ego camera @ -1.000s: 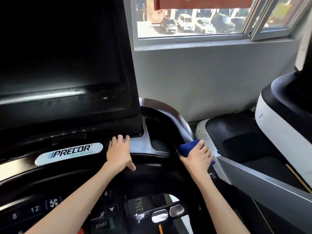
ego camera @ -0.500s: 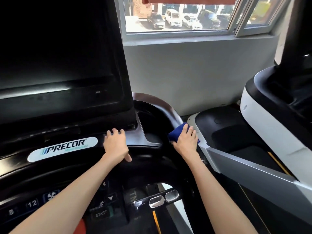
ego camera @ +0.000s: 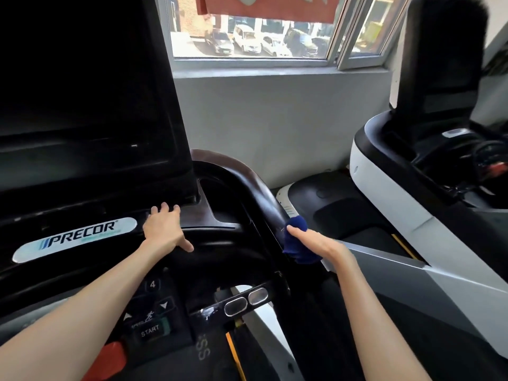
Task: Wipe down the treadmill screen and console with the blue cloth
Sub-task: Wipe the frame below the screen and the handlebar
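The treadmill's dark screen (ego camera: 82,86) fills the upper left, above the black console (ego camera: 220,224) with its Precor badge (ego camera: 74,239). My left hand (ego camera: 165,229) rests flat on the console just right of the badge, fingers straight, thumb spread. My right hand (ego camera: 316,244) grips the bunched blue cloth (ego camera: 295,243) and holds it against the outer side of the console's curved right handrail (ego camera: 264,193). Part of the cloth is hidden under my palm.
Keypad buttons and a START key (ego camera: 149,331) lie below my left forearm, with a red stop tab (ego camera: 110,358) at the bottom. A second white and black treadmill (ego camera: 390,171) stands close on the right. A grey wall and window are ahead.
My right hand has slid with the cloth from the top of the right handrail down onto its outer side. The left hand has stayed on the console. The camera has turned right.
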{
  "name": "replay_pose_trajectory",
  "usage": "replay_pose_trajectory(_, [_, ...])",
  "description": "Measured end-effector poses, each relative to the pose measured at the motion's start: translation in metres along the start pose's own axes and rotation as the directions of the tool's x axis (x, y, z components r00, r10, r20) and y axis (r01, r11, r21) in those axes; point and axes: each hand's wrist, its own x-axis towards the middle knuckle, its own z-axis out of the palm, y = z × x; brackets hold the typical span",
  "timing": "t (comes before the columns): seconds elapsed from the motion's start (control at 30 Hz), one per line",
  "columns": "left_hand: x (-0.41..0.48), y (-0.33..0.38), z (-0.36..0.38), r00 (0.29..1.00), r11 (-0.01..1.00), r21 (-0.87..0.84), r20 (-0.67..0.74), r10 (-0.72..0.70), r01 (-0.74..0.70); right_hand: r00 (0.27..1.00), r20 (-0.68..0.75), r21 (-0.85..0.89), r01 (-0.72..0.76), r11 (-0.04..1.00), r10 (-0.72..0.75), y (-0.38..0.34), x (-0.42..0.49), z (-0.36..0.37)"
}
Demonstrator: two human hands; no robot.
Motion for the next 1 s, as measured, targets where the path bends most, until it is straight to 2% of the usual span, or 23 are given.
replay_pose_trajectory(0.07, [-0.001, -0.002, 0.001, 1.000, 1.000, 0.005, -0.010, 0.016, -0.016, 0.997, -0.073, -0.028, 0.026, 0.999, -0.028, 0.013, -0.012, 0.013])
replay_pose_trajectory(0.13, [-0.002, -0.003, 0.002, 1.000, 1.000, 0.006, -0.017, 0.024, -0.024, 0.988, -0.150, -0.195, 0.008, 0.981, -0.038, 0.026, -0.021, 0.036])
replay_pose_trajectory(0.2, [-0.001, -0.002, 0.001, 1.000, 1.000, 0.000, -0.011, 0.029, -0.029, 0.934, -0.345, -0.378, -0.046, 0.925, -0.095, 0.030, -0.030, 0.062])
replay_pose_trajectory(0.3, [0.001, 0.001, 0.001, 1.000, 1.000, -0.024, -0.002, 0.015, -0.015, 0.843, -0.522, -0.397, -0.103, 0.912, -0.132, 0.023, -0.027, 0.078])
replay_pose_trajectory(0.53, [0.007, -0.004, 0.010, 0.999, 0.999, -0.036, -0.029, 0.028, -0.029, 0.809, -0.559, -0.409, -0.075, 0.910, -0.184, -0.035, 0.021, 0.073])
replay_pose_trajectory(0.67, [0.007, -0.002, 0.008, 1.000, 0.999, -0.026, -0.012, 0.019, -0.020, 0.838, -0.506, -0.457, -0.058, 0.888, -0.206, -0.065, 0.048, 0.070])
replay_pose_trajectory(0.77, [0.007, -0.002, 0.006, 1.000, 1.000, -0.016, 0.001, 0.027, -0.027, 0.840, -0.481, -0.479, -0.013, 0.878, -0.250, -0.058, 0.039, 0.068])
replay_pose_trajectory(0.83, [0.008, -0.002, 0.007, 1.000, 0.999, -0.018, -0.004, 0.031, -0.031, 0.817, -0.509, -0.475, -0.002, 0.880, -0.273, -0.037, 0.020, 0.074])
replay_pose_trajectory(0.9, [0.009, -0.002, 0.009, 1.000, 1.000, -0.012, -0.005, 0.025, -0.025, 0.750, -0.596, -0.447, -0.012, 0.894, -0.288, -0.008, -0.002, 0.087])
replay_pose_trajectory(1.0, [0.010, -0.001, 0.011, 1.000, 0.999, -0.046, -0.008, 0.007, -0.007, 0.690, -0.661, -0.418, -0.011, 0.908, -0.296, 0.019, -0.016, 0.098])
